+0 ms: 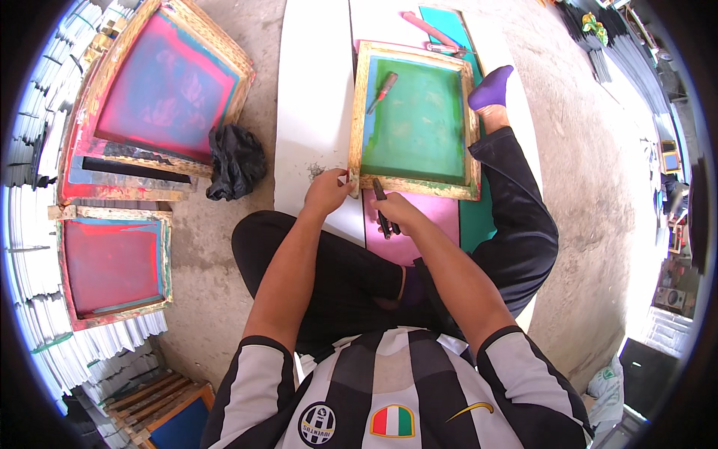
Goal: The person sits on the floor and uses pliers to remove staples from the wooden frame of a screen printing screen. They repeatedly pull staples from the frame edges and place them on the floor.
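The rectangular wooden frame with green mesh [473,127] lies flat in front of the person, on the long white board [314,90], and its lower part reaches over a smooth pink panel [434,217]. The left hand [329,191] is at the lower left corner of this frame. Its thumb and fingertips are bent toward each other there; I cannot tell if they pinch something small. The right hand [399,212] is closed around the dark pliers with two long handles [380,192], and the nose of this tool is at the lower rail, near the same corner.

On the mesh, in its upper left part, rests a thin screwdriver with red and black handle [387,84]. Just beside the left hand is a small heap of thin grey bits [317,171]. The foot in a purple sock [491,88] is next to the right rail. To the left, on the grey concrete floor [206,254], a crumpled black plastic bag [236,162] lies near a large wooden frame with blue and pink mesh [168,90].
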Tool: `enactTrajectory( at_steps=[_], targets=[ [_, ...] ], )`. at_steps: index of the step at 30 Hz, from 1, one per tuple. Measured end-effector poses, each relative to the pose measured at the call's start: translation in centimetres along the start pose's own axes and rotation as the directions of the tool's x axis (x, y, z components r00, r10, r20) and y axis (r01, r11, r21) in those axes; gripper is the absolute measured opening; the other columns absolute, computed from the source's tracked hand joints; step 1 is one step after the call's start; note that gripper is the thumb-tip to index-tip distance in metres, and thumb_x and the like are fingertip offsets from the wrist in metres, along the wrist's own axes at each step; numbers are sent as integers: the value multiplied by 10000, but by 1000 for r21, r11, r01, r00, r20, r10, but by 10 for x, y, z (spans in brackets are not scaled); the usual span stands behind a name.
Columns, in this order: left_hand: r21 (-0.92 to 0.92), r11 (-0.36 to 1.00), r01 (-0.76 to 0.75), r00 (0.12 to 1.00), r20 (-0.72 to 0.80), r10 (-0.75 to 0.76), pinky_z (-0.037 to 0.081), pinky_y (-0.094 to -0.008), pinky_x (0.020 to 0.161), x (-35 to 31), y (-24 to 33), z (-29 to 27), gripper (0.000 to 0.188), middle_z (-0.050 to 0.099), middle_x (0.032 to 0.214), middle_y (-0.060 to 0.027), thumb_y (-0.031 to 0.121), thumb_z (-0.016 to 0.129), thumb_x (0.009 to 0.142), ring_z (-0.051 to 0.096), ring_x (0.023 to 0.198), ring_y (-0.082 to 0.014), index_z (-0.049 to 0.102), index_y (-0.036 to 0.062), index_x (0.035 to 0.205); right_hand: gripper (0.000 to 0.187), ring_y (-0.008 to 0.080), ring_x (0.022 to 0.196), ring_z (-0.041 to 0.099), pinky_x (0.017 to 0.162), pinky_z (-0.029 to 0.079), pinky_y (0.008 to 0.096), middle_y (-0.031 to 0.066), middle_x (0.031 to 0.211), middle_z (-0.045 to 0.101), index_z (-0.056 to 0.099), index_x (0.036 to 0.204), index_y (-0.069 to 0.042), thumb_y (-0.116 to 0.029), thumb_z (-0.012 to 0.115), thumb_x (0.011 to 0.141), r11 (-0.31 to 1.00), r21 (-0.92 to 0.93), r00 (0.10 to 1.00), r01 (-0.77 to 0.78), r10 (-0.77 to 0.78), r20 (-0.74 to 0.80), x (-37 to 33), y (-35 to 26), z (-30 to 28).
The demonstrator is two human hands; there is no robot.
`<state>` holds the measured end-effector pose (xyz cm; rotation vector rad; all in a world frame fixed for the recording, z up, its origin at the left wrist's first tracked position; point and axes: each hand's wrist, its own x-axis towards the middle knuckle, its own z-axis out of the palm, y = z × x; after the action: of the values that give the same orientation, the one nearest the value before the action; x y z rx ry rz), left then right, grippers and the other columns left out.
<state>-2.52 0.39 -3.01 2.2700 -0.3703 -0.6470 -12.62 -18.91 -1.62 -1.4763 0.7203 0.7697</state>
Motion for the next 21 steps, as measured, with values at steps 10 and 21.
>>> enactTrajectory(
  at_steps=[10, 21],
  targets=[
    [56, 998, -3, 1000, -12, 4, 563, -434, 834, 4, 2, 1, 488, 746, 1000, -224, 303, 776, 872, 733, 914, -349, 706, -24, 1226, 334, 278, 557, 624, 453, 517, 445, 157, 717, 588, 592, 963, 92, -241, 618, 978, 999, -24, 994, -31, 28, -109, 1, -15, 20],
    [129, 990, 51, 997, 44, -57, 540, -468, 917, 2, 16, -6, 411, 734, 1095, -229, 300, 752, 877, 694, 1051, -393, 732, 47, 1200, 434, 295, 505, 667, 458, 535, 446, 207, 706, 671, 639, 917, 89, -327, 553, 1008, 988, -126, 923, -87, 32, -384, 1, -15, 48]
  ],
)
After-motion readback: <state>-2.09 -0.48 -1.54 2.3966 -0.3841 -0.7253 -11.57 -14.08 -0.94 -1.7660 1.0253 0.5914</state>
